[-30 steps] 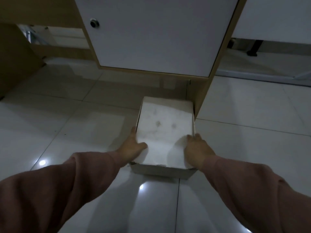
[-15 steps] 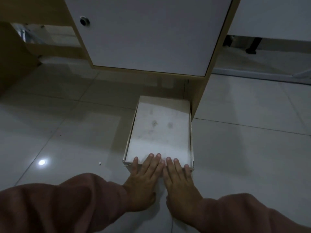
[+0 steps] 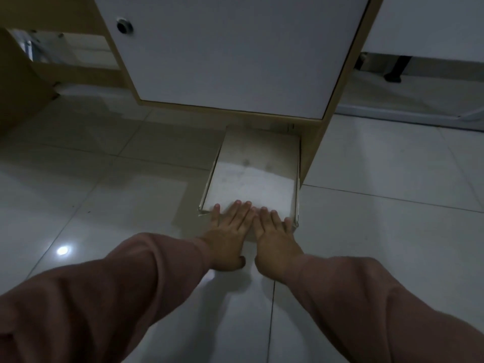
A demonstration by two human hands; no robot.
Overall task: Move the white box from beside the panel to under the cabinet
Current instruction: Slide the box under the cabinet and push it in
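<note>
The flat white box (image 3: 255, 171) lies on the tiled floor, its far end just under the bottom edge of the white-fronted cabinet (image 3: 235, 53). Its right side runs along the cabinet's wooden side panel (image 3: 311, 153). My left hand (image 3: 230, 231) and my right hand (image 3: 275, 237) lie flat side by side against the box's near edge, fingers spread over its top. Neither hand grips the box.
A round lock (image 3: 121, 26) sits at the upper left of the cabinet door. To the left stands another wooden panel (image 3: 21, 82). Glossy floor tiles (image 3: 104, 205) spread left and right; a dark furniture leg (image 3: 395, 72) stands at the back right.
My hands left the box's sides and came together flat on its near edge. The box has slid farther away, its far end now under the cabinet.
</note>
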